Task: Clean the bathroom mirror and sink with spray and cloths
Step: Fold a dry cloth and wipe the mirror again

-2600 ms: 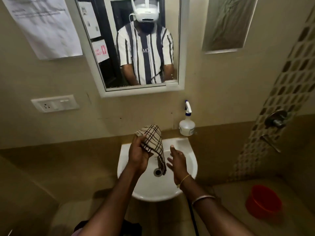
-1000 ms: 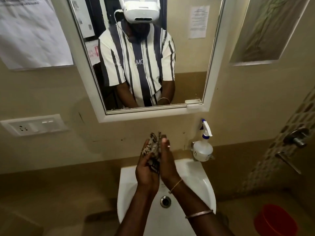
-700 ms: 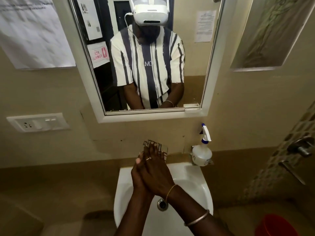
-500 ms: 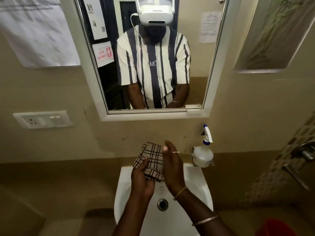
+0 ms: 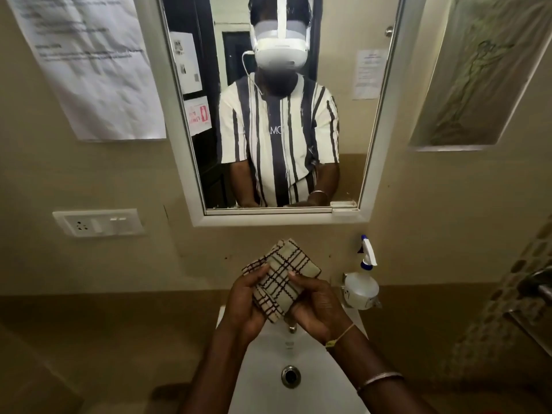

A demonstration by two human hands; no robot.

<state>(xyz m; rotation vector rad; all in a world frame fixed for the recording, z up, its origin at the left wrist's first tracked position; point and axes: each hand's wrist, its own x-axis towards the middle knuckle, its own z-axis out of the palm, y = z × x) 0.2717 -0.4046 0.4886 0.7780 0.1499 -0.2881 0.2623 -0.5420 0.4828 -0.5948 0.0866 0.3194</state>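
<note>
A folded beige cloth with dark checks [image 5: 280, 277] is held above the back of the white sink [image 5: 263, 380]. My left hand [image 5: 246, 303] grips its left side and my right hand [image 5: 318, 306] grips its right side. Directly above hangs the white-framed mirror [image 5: 343, 130], which reflects a person in a striped shirt. A clear spray bottle with a white and blue trigger [image 5: 362, 286] stands at the sink's back right corner, just right of my right hand. The tap [image 5: 292, 327] is mostly hidden under my hands.
A white socket plate [image 5: 97, 222] sits on the wall to the left. A paper notice [image 5: 89, 64] hangs at upper left. A recessed niche [image 5: 478, 73] is at upper right, and a shower valve [image 5: 534, 285] juts out at the right edge.
The cloth went from hanging loosely in my left hand to being pressed and folded between both palms. It now sits as a flat folded pad held by both hands. My view rose toward the mirror.
</note>
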